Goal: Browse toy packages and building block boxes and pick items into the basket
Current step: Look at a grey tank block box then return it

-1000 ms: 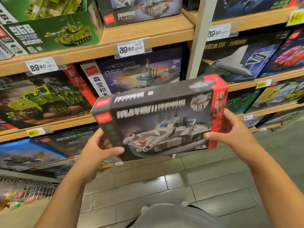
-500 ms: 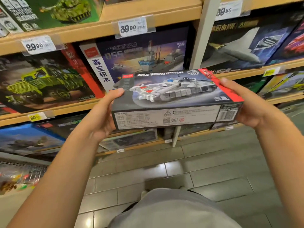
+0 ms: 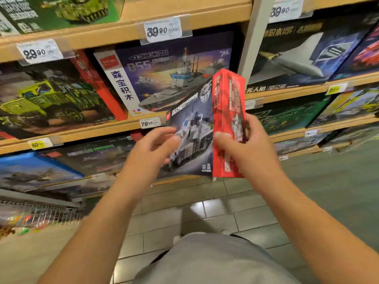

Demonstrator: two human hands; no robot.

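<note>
Across the whole upper width, wooden shelves (image 3: pixel 127 35) are seen stacked in tiers, divided by a pale upright post (image 3: pixel 253 37) right of centre. Below them a grey tiled floor (image 3: pixel 215 208) is spread, and at the lower left edge the blurred wire rim of a basket (image 3: pixel 39 212) is visible with small coloured items inside, too smeared to identify. On the middle shelf left of the post, a large warship box (image 3: pixel 164 72) is stood upright, with a box picturing a green truck (image 3: pixel 47 95) beside it toward the left edge. Right of the post, a dark box showing a grey aircraft (image 3: pixel 297 56) is displayed. At the top left corner a green tank box (image 3: pixel 67 11) is placed on the highest shelf. Price tags are clipped to the shelf fronts, among them one reading 39.90 (image 3: pixel 163 30) and one reading 29.90 (image 3: pixel 39 51).

In front of the middle shelves, clear of them and well above the basket, the tank building block box (image 3: pixel 194 138) is held on end, its red end panel turned toward the camera and its dark face, printed with a white tank, angled left. The right hand (image 3: pixel 244 148) is wrapped around the red end, thumb on the near edge and fingers curled behind. The left hand (image 3: pixel 151 152) is laid against the dark face with fingers loosely extended, blurred, touching rather than gripping.
</note>
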